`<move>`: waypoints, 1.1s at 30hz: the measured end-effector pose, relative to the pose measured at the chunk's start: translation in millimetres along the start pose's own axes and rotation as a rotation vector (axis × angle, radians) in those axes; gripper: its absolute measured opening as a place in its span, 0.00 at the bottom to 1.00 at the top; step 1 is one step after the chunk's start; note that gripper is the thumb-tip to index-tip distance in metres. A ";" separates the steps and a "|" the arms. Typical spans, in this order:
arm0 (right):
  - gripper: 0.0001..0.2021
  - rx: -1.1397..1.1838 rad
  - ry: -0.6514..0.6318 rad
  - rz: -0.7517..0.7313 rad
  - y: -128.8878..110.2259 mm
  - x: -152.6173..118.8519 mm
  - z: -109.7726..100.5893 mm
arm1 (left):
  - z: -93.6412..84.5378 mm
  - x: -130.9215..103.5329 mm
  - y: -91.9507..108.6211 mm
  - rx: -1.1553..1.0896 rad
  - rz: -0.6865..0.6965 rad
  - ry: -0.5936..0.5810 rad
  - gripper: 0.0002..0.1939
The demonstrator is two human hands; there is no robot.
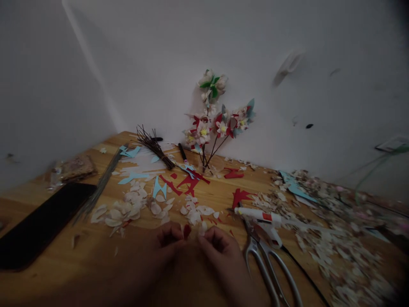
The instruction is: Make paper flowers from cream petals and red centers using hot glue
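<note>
Near the table's front middle, my left hand (169, 241) pinches a small red piece (187, 231) between thumb and finger. Just to its right, my right hand (219, 245) holds a pale petal (203, 228) in a pinch. The two hands are close together but apart. Beyond them lie loose pale petals (130, 205) and red scraps (190, 183). A white glue gun (260, 215) rests to the right, above silver-handled scissors (268, 268).
Upright flower stems (212, 123) stand at the back by the wall. A twig bundle (153, 147), blue scraps (159, 187) and thin wires (102, 183) lie left of centre. A black flat object (44, 224) is at far left. Dried petals (332, 251) cover the right side.
</note>
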State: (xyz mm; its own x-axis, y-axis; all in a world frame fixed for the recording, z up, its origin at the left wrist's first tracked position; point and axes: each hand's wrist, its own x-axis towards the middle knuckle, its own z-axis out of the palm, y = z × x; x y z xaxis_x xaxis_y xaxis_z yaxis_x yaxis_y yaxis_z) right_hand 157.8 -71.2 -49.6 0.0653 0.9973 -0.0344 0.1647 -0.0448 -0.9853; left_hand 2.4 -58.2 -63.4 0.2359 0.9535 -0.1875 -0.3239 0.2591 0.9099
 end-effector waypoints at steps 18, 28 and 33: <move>0.09 -0.794 0.146 -0.660 2.5 -4.4 -11.8 | -0.2 -1.4 4.1 -0.063 -0.149 0.021 0.11; 0.13 -1.116 0.049 -0.999 -0.8 -11.9 1.5 | 6.7 -5.3 6.1 0.077 0.011 0.087 0.08; 0.12 -1.021 0.013 -0.966 -1.2 -13.2 0.7 | 3.2 -3.9 7.5 0.098 0.036 0.072 0.09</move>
State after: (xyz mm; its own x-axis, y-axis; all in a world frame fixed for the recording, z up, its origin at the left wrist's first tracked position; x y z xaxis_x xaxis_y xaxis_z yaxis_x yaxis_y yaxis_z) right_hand 156.0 -84.2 -48.1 -0.4749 0.6583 0.5841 0.7814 0.6208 -0.0643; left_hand 2.0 -60.5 -54.7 0.1580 0.9714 -0.1771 -0.2386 0.2116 0.9478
